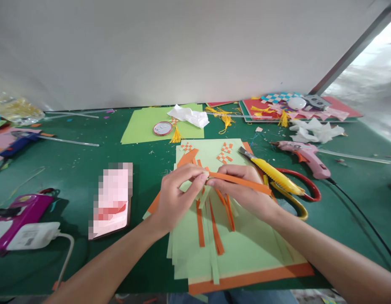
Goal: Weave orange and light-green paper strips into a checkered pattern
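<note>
My left hand (pixel 178 194) pinches one end of an orange paper strip (pixel 238 179) between thumb and finger. Close against it, my right hand (pixel 246 190) grips the same strip, whose free end points right across that hand. Other orange strips (pixel 216 230) and pale green strips (pixel 213 253) lie beneath the hands, some perhaps joined to the held piece; the fingers hide that. Under everything is a stack of pale green paper (pixel 255 245) with orange sheets showing at its edges. Small orange-and-white woven squares (pixel 225 158) rest at the top of the stack.
Right of the stack lie a yellow cutter knife (pixel 274 173), scissors with red and yellow handles (pixel 315 190) and a pink glue gun (pixel 304 156). On the left are a phone (pixel 111 202), a purple power strip (pixel 31 215) and a blue glue gun (pixel 20 143). A white board (pixel 151 50) stands behind.
</note>
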Action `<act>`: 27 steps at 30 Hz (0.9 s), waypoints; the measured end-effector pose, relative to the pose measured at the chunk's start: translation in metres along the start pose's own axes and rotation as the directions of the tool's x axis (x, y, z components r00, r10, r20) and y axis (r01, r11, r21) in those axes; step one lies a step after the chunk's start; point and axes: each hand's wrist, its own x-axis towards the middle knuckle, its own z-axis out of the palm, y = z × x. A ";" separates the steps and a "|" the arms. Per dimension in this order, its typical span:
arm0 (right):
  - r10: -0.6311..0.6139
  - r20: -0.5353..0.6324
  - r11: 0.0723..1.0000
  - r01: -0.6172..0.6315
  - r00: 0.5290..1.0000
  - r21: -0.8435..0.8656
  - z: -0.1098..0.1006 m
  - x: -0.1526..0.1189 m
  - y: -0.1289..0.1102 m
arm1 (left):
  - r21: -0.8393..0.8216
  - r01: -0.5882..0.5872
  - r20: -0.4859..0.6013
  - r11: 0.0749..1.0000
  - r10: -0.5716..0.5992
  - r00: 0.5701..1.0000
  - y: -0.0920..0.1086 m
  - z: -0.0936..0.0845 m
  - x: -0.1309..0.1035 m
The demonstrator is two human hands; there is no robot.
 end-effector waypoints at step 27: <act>-0.047 -0.037 0.987 0.041 0.998 -0.157 0.004 -0.002 0.002 | -0.075 0.160 0.020 0.984 -0.159 0.987 0.000 -0.002 0.002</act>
